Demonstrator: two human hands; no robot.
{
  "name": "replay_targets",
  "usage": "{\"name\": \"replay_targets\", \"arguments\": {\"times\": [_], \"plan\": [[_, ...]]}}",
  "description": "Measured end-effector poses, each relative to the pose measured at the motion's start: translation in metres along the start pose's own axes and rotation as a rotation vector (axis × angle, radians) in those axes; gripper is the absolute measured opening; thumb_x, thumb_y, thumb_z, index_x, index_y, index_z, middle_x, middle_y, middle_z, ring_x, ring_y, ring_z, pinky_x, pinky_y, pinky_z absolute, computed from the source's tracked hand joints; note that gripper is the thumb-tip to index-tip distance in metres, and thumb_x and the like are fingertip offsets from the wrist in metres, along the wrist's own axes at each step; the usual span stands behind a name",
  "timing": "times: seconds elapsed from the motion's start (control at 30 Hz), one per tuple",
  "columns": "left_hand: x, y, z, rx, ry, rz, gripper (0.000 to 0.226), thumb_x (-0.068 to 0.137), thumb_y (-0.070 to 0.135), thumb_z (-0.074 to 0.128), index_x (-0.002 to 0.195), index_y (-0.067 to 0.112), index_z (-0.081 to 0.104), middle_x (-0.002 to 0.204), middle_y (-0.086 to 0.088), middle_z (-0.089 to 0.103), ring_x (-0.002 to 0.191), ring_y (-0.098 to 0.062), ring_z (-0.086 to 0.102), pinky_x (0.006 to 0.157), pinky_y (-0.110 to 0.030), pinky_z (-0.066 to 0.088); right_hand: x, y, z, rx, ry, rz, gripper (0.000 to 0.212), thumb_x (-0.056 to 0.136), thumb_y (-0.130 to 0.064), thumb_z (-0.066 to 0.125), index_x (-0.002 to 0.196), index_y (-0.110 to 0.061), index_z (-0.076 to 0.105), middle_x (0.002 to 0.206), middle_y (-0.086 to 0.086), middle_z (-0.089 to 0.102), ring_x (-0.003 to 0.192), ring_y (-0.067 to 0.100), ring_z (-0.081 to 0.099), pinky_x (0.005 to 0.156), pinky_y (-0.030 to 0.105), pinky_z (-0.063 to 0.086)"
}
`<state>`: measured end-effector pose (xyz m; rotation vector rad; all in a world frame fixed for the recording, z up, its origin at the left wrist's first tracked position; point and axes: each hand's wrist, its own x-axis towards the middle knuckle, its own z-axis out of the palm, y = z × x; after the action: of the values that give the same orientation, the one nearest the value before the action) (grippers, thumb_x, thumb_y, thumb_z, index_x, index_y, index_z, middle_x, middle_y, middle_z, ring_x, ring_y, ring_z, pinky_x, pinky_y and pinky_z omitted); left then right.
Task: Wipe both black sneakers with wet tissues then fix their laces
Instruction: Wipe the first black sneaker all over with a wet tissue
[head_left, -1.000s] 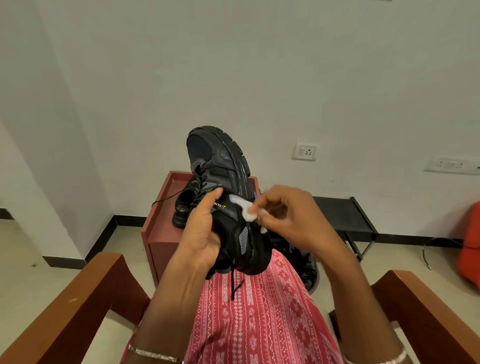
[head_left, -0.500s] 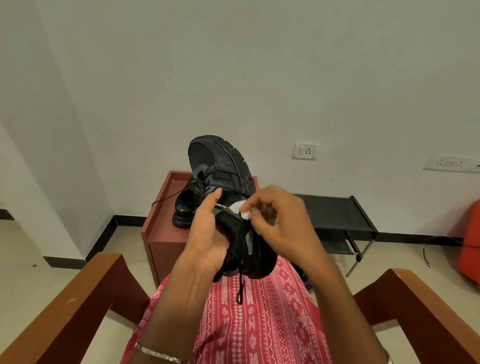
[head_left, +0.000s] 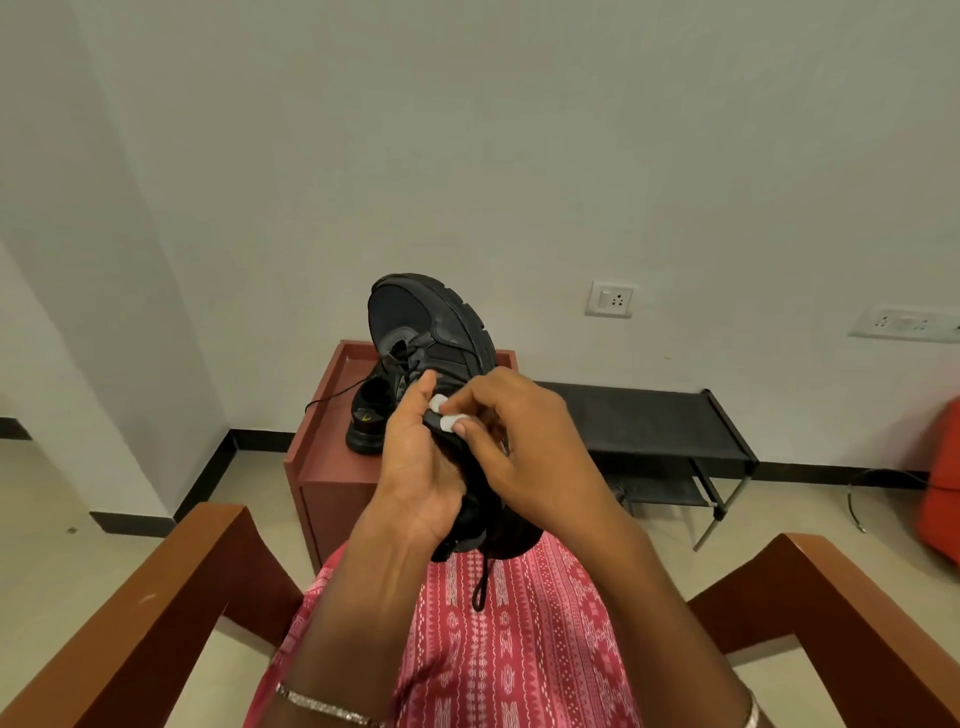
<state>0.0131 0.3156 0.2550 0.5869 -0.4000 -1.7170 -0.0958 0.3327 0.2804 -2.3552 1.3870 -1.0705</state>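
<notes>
Since the earlier frames my right hand (head_left: 524, 447) had slid the wet tissue (head_left: 445, 414) leftward, nearly against my left thumb. Its fingers pinched the tissue, mostly hidden, against the sneaker (head_left: 436, 338). My left hand (head_left: 421, 467) gripped that sneaker, toe up, above my lap. The second sneaker (head_left: 369, 415) sat partly hidden on the red cabinet (head_left: 322, 447).

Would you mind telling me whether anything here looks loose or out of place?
The held sneaker has a lace end dangling over the lap, and the second sneaker on the red cabinet trails a loose lace.
</notes>
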Motion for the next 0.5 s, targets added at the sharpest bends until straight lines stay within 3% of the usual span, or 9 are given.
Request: {"name": "replay_targets", "arguments": {"times": [0.13, 0.23, 0.3, 0.37, 0.5], "plan": [[0.001, 0.007, -0.003, 0.010, 0.041, -0.013, 0.051, 0.098, 0.045, 0.047, 0.123, 0.004, 0.065, 0.113, -0.016, 0.072, 0.096, -0.027, 0.072, 0.082, -0.039, 0.056, -0.020, 0.001, -0.007, 0.045, -0.077, 0.049, 0.010, 0.092, -0.016, 0.069, 0.097, -0.022, 0.073, 0.093, -0.012, 0.061, 0.084, 0.002, 0.057, 0.074, 0.012, 0.046], [-0.001, 0.004, -0.001, -0.003, 0.020, -0.061, 0.056, 0.097, 0.050, 0.047, 0.114, 0.002, 0.070, 0.108, -0.017, 0.073, 0.091, -0.028, 0.073, 0.074, -0.038, 0.058, -0.020, 0.007, -0.006, 0.079, -0.016, 0.078, 0.011, 0.090, -0.014, 0.071, 0.095, -0.023, 0.075, 0.092, -0.012, 0.063, 0.086, 0.003, 0.058, 0.076, 0.011, 0.046], [-0.003, 0.001, 0.002, -0.038, -0.024, -0.111, 0.064, 0.097, 0.053, 0.044, 0.103, -0.002, 0.075, 0.107, -0.020, 0.072, 0.090, -0.031, 0.074, 0.078, -0.041, 0.056, -0.010, 0.013, -0.003, 0.062, 0.119, 0.081, 0.012, 0.090, -0.012, 0.070, 0.094, -0.022, 0.074, 0.092, -0.012, 0.065, 0.088, 0.002, 0.059, 0.077, 0.010, 0.045], [-0.003, -0.001, 0.003, -0.054, -0.038, -0.128, 0.066, 0.097, 0.055, 0.042, 0.108, -0.003, 0.072, 0.111, -0.023, 0.070, 0.095, -0.034, 0.072, 0.086, -0.045, 0.051, -0.002, 0.018, 0.000, 0.077, 0.184, 0.093, 0.013, 0.090, -0.011, 0.069, 0.095, -0.021, 0.074, 0.092, -0.012, 0.066, 0.088, 0.002, 0.060, 0.077, 0.009, 0.045], [-0.001, 0.004, -0.002, -0.089, -0.008, -0.087, 0.064, 0.097, 0.055, 0.044, 0.121, 0.000, 0.064, 0.118, -0.022, 0.069, 0.098, -0.033, 0.071, 0.086, -0.044, 0.053, -0.014, 0.019, -0.003, 0.119, 0.087, 0.095, 0.013, 0.092, -0.011, 0.068, 0.099, -0.020, 0.074, 0.096, -0.014, 0.065, 0.094, 0.001, 0.060, 0.080, 0.008, 0.046]]}}
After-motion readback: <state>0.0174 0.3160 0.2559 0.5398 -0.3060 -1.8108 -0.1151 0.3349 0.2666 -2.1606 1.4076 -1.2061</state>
